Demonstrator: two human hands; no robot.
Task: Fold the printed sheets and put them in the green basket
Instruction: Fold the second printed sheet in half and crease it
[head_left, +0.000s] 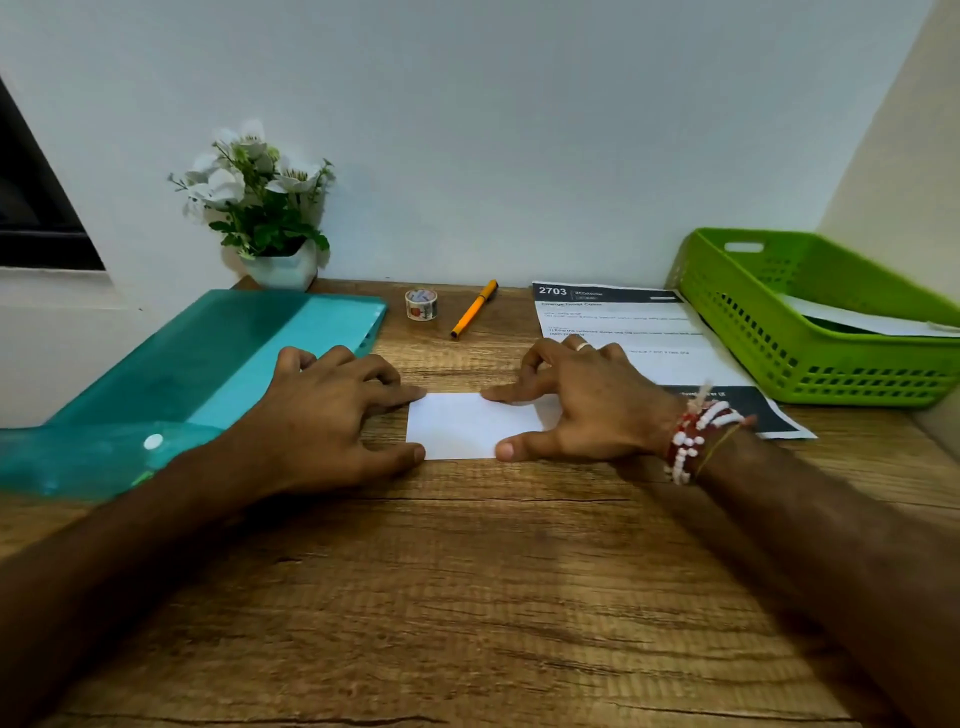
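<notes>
Your left hand (332, 415) and right hand (582, 410) just press the sheet (462, 426) flat, gripping nothing, probably setting the crease.

Green basket (769, 332), orange pen (474, 308)

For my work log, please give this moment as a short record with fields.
folded sheet: white, flat on the desk, between both hands
left hand: fingers touch its left edge
right hand: fingers press its right part
flat sheet: printed, unfolded, beside the basket
basket: green, holds white paper
other: folder, tape, pen, plant
</notes>
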